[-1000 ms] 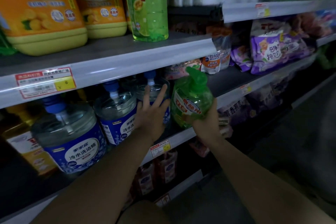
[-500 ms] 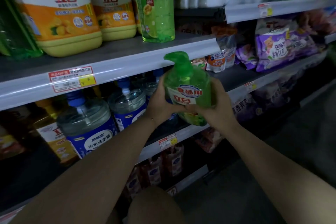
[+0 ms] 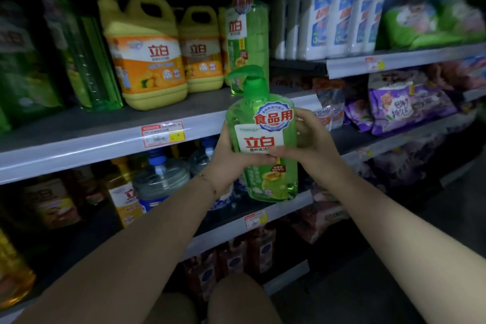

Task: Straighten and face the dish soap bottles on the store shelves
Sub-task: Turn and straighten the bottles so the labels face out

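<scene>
Dish soap bottle (image 3: 263, 144) sat clamped between my left hand (image 3: 226, 163) and right hand (image 3: 313, 144), label facing me; next, I judged, it needed a slot on the upper shelf (image 3: 105, 137).

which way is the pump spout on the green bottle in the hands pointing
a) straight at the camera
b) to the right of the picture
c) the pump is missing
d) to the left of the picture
d: the green pump bottle, held upright between the left hand and the right hand with its label toward the camera, has its spout reaching out to the left of the picture.
</scene>
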The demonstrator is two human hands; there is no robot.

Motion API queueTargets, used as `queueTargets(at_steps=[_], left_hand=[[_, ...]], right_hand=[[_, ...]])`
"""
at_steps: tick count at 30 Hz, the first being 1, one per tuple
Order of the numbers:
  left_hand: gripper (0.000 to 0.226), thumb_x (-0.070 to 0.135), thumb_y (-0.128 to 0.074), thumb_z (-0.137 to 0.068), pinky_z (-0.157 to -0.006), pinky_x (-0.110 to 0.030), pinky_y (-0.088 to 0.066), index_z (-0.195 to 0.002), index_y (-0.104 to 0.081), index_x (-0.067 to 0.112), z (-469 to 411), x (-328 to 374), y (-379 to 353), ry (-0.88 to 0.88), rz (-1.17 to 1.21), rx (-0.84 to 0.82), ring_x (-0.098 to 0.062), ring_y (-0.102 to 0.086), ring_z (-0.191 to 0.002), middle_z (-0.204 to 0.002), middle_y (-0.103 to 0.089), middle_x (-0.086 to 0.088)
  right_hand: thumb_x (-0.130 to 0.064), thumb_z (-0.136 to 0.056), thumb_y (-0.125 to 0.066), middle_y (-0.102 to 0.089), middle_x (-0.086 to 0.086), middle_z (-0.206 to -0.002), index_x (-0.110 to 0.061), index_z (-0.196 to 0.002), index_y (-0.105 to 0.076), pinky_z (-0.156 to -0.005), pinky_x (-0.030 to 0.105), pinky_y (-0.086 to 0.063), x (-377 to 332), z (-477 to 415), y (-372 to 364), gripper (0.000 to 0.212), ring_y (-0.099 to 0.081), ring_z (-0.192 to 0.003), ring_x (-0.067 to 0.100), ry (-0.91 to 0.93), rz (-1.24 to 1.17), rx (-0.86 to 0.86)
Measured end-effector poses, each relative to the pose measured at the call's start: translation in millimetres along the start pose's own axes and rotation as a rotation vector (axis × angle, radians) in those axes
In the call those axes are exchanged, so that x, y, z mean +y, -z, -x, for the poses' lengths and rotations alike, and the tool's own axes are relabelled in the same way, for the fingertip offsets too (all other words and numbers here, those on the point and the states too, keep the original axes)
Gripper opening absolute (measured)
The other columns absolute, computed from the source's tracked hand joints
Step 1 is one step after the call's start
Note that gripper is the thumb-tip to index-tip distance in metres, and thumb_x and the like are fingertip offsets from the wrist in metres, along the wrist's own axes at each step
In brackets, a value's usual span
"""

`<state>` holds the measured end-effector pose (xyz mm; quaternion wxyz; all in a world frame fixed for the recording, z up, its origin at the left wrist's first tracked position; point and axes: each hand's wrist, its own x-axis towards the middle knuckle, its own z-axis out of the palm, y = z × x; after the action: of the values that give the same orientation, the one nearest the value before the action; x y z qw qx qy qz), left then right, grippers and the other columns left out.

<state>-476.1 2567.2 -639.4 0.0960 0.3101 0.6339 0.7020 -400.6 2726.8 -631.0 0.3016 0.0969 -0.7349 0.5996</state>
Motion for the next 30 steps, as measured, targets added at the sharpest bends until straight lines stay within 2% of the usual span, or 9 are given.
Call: queueTargets(at_steps=[9, 14, 17, 20, 22, 24, 25, 28, 30], left_hand=[[0.093, -0.011, -0.086, -0.055, -0.081, -0.041, -0.059, -0.131, -0.043, 0.023, 20, 60, 14, -0.061, 0.025, 0.120, -0.022, -0.069, -0.102, -0.114, -0.070, -0.005], [0.090, -0.007, -0.088, -0.054, -0.079, -0.040, -0.059, -0.125, -0.048, 0.030, 30, 91, 34, -0.127, -0.029, 0.177, -0.017, -0.070, -0.099, -0.109, -0.072, 0.000], [0.093, -0.005, -0.089, -0.053, -0.077, -0.035, -0.060, -0.128, -0.046, 0.028, 36, 110, 51, -0.156, -0.061, 0.224, -0.014, -0.071, -0.097, -0.109, -0.072, 0.001], [0.105, 0.005, -0.094, -0.046, -0.087, -0.045, -0.057, -0.136, -0.043, 0.027, 43, 129, 71, -0.169, -0.103, 0.257, -0.017, -0.068, -0.104, -0.115, -0.070, 0.001], [0.104, 0.002, -0.093, -0.047, -0.089, -0.047, -0.055, -0.136, -0.043, 0.025, 49, 143, 84, -0.192, -0.108, 0.286, -0.018, -0.068, -0.105, -0.115, -0.070, 0.000], [0.097, -0.003, -0.090, -0.051, -0.088, -0.048, -0.056, -0.133, -0.046, 0.022, 55, 157, 95, -0.228, -0.116, 0.319, -0.019, -0.069, -0.104, -0.112, -0.071, 0.000], [0.094, -0.004, -0.089, -0.052, -0.086, -0.049, -0.057, -0.132, -0.047, 0.021, 58, 164, 100, -0.243, -0.119, 0.333, -0.020, -0.069, -0.102, -0.110, -0.072, -0.001], [0.096, -0.003, -0.090, -0.047, -0.083, -0.050, -0.058, -0.130, -0.047, 0.019, 61, 182, 119, -0.288, -0.147, 0.371, -0.023, -0.069, -0.102, -0.113, -0.071, -0.005], [0.100, -0.002, -0.090, -0.044, -0.084, -0.048, -0.058, -0.131, -0.046, 0.019, 62, 192, 131, -0.312, -0.181, 0.396, -0.022, -0.069, -0.103, -0.115, -0.069, -0.005]], right_hand=[[-0.002, -0.076, -0.074, -0.064, -0.001, -0.119, -0.013, -0.134, -0.045, -0.087, 0.034, -0.053, -42, -17, -26, 0.066, -0.065, -0.105, 0.012, 0.011, -0.099, -0.081], [-0.042, -0.064, -0.085, -0.051, 0.001, -0.141, -0.027, -0.143, -0.038, -0.107, 0.054, -0.038, -61, -33, -47, 0.094, -0.041, -0.135, 0.027, 0.000, -0.136, -0.154], [-0.057, -0.060, -0.083, -0.042, -0.003, -0.148, -0.032, -0.146, -0.031, -0.111, 0.053, -0.033, -78, -40, -65, 0.103, -0.035, -0.139, 0.021, 0.019, -0.116, -0.208], [-0.057, -0.067, -0.073, -0.028, -0.012, -0.154, -0.033, -0.149, -0.023, -0.116, 0.045, -0.027, -101, -44, -86, 0.099, -0.023, -0.142, 0.008, 0.062, -0.074, -0.241], [-0.047, -0.078, -0.065, -0.024, -0.020, -0.152, -0.035, -0.150, -0.013, -0.113, 0.029, -0.028, -112, -50, -98, 0.089, -0.022, -0.135, -0.008, 0.071, -0.060, -0.290], [-0.032, -0.091, -0.058, -0.037, -0.037, -0.127, -0.034, -0.149, -0.010, -0.092, 0.004, -0.037, -123, -59, -112, 0.076, -0.037, -0.105, -0.031, 0.087, -0.051, -0.321], [-0.028, -0.093, -0.056, -0.039, -0.040, -0.114, -0.034, -0.148, -0.010, -0.081, -0.001, -0.039, -129, -64, -119, 0.071, -0.040, -0.093, -0.034, 0.097, -0.042, -0.329], [-0.036, -0.090, -0.058, -0.050, -0.027, -0.118, -0.034, -0.145, -0.013, -0.089, 0.011, -0.041, -147, -75, -145, 0.071, -0.049, -0.105, -0.014, 0.118, -0.099, -0.341], [-0.045, -0.076, -0.068, -0.054, -0.020, -0.123, -0.036, -0.141, -0.020, -0.091, 0.017, -0.040, -154, -82, -161, 0.081, -0.051, -0.111, -0.003, 0.136, -0.127, -0.352]])
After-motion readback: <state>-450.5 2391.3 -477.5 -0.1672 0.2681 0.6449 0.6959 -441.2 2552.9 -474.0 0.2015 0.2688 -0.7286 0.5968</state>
